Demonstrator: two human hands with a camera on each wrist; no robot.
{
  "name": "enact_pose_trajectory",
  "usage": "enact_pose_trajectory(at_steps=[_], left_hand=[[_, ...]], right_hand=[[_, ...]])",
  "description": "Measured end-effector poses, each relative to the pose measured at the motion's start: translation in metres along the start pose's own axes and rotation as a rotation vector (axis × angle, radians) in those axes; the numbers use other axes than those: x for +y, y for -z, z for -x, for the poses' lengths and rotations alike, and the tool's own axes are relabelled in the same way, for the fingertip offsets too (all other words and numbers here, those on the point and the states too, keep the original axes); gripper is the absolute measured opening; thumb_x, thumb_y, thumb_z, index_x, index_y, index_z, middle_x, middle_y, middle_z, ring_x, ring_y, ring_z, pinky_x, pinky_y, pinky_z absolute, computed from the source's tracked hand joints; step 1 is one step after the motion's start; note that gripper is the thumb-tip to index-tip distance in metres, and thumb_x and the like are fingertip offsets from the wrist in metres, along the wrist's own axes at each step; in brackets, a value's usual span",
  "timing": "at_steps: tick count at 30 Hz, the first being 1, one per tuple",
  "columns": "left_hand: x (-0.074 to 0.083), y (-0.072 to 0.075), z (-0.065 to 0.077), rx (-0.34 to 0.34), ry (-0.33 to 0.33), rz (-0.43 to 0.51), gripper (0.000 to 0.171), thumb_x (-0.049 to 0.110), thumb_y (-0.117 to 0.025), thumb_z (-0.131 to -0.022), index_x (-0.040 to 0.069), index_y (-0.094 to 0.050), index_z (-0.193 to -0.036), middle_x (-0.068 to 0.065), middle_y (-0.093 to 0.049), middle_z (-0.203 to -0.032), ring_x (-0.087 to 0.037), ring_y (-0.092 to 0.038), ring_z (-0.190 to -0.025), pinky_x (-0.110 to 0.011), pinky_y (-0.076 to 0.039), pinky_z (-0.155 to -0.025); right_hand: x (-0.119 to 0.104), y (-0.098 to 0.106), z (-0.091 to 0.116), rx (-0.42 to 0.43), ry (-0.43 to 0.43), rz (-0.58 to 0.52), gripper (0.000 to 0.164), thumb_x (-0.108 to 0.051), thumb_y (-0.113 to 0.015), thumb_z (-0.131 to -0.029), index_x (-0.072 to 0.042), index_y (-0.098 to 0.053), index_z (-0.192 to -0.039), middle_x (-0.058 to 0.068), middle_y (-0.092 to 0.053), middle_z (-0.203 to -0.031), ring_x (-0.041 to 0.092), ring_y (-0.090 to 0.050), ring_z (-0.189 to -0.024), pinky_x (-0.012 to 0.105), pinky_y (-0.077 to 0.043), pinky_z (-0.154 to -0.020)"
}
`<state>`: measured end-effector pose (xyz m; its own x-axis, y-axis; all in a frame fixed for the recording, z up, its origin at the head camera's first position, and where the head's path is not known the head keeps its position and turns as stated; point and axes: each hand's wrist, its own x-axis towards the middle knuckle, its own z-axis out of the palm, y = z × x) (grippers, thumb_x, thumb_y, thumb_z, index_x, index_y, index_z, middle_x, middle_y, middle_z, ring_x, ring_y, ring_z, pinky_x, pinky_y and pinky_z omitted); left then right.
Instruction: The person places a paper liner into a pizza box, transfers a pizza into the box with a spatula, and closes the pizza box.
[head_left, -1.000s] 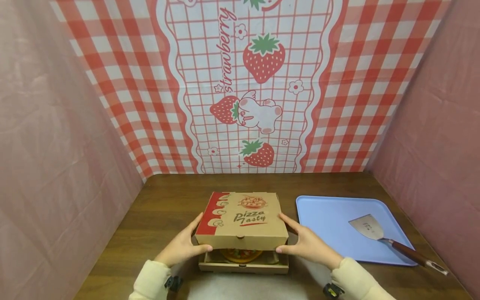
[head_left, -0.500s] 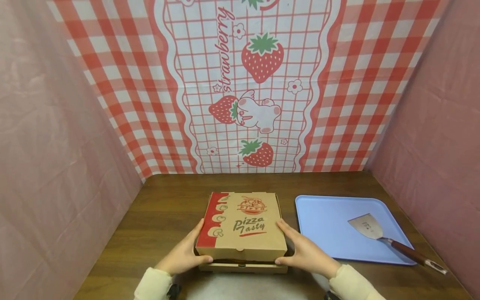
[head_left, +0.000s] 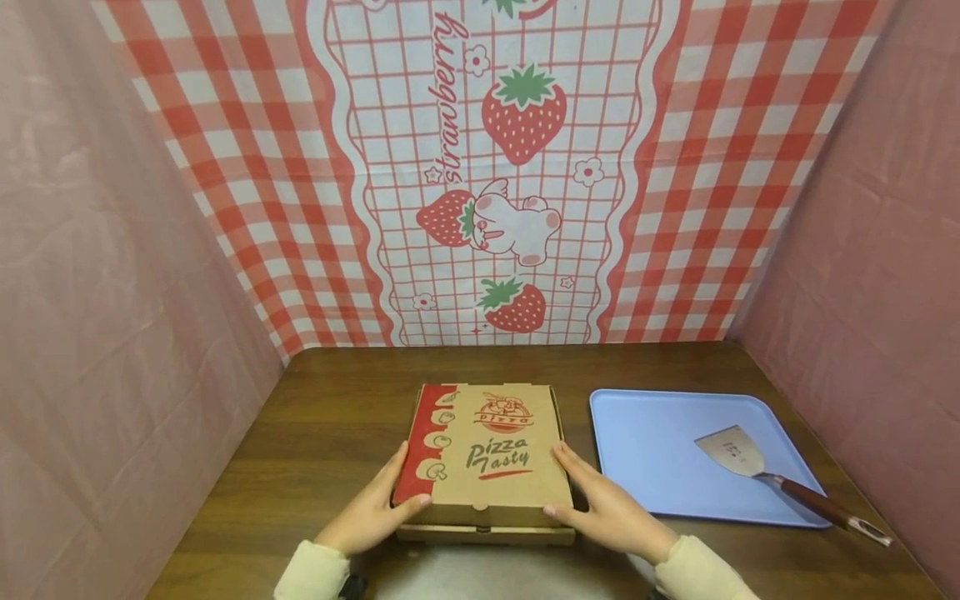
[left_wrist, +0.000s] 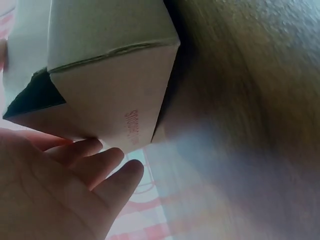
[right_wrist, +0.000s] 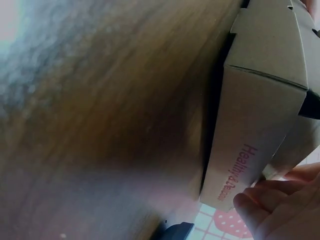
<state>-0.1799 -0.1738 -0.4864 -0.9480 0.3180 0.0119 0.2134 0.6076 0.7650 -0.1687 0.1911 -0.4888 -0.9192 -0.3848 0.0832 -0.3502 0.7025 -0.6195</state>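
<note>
A brown cardboard pizza box (head_left: 513, 483) with a red printed strip stands on the wooden table, its lid down over the base and a narrow gap along the front. My left hand (head_left: 375, 512) holds the lid's front left corner, thumb on the front edge and fingers along the side. At the opposite corner my right hand (head_left: 611, 512) grips the lid in the same way. The left wrist view shows loosely bent fingers (left_wrist: 120, 185) against the box's side wall (left_wrist: 110, 100). In the right wrist view, fingertips (right_wrist: 245, 202) touch the other side wall (right_wrist: 250, 115).
To the right lies a light blue tray (head_left: 637, 458). A metal spatula (head_left: 806, 498) with a brown handle rests on it, the handle sticking out past the tray's edge. Pink cloth walls flank the wooden table (head_left: 322, 442), and a strawberry-print cloth (head_left: 517, 208) hangs behind.
Both hands have brought the lid down at the front. The pizza seen inside a second ago is now covered. My thumbs have shifted up from the lid's lower edge to its front top edge.
</note>
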Motion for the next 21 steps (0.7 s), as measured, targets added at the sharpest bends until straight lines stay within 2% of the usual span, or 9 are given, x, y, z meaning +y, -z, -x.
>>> enact_pose_trajectory(at_steps=[4, 12, 16, 21], left_hand=[[0.001, -0.003, -0.001, 0.016, 0.001, -0.039, 0.094, 0.048, -0.065, -0.090, 0.004, -0.014, -0.156, -0.021, -0.019, -0.161, -0.041, -0.025, -0.146, -0.060, -0.025, -0.115], [-0.002, -0.005, 0.000, -0.016, -0.007, -0.119, 0.097, 0.050, -0.066, -0.088, 0.000, -0.016, -0.154, -0.022, -0.017, -0.161, -0.045, -0.014, -0.148, -0.063, -0.017, -0.117], [-0.002, -0.006, 0.001, -0.024, -0.036, -0.137, 0.097, 0.048, -0.068, -0.086, -0.005, -0.020, -0.152, -0.025, -0.016, -0.160, -0.048, -0.012, -0.147, -0.063, -0.016, -0.117], [-0.003, -0.008, 0.002, -0.014, -0.033, -0.165, 0.095, 0.047, -0.070, -0.085, -0.005, -0.025, -0.151, -0.023, -0.018, -0.160, -0.046, -0.013, -0.148, -0.062, -0.016, -0.118]], right_hand=[[-0.003, -0.002, 0.001, 0.015, -0.035, 0.017, 0.083, -0.056, -0.053, -0.094, -0.009, -0.024, -0.155, 0.016, -0.022, -0.161, 0.041, -0.035, -0.141, 0.060, -0.033, -0.111], [-0.002, -0.007, 0.002, 0.019, -0.011, 0.083, 0.087, -0.058, -0.056, -0.092, -0.001, -0.029, -0.151, 0.017, -0.022, -0.160, 0.039, -0.027, -0.146, 0.056, -0.030, -0.114], [-0.002, -0.010, 0.004, 0.011, 0.020, 0.112, 0.088, -0.057, -0.057, -0.092, 0.002, -0.029, -0.151, 0.019, -0.018, -0.161, 0.040, -0.025, -0.146, 0.056, -0.029, -0.115], [-0.002, -0.011, 0.004, 0.003, 0.020, 0.127, 0.088, -0.057, -0.057, -0.091, 0.001, -0.029, -0.151, 0.018, -0.017, -0.162, 0.041, -0.024, -0.147, 0.057, -0.029, -0.115]])
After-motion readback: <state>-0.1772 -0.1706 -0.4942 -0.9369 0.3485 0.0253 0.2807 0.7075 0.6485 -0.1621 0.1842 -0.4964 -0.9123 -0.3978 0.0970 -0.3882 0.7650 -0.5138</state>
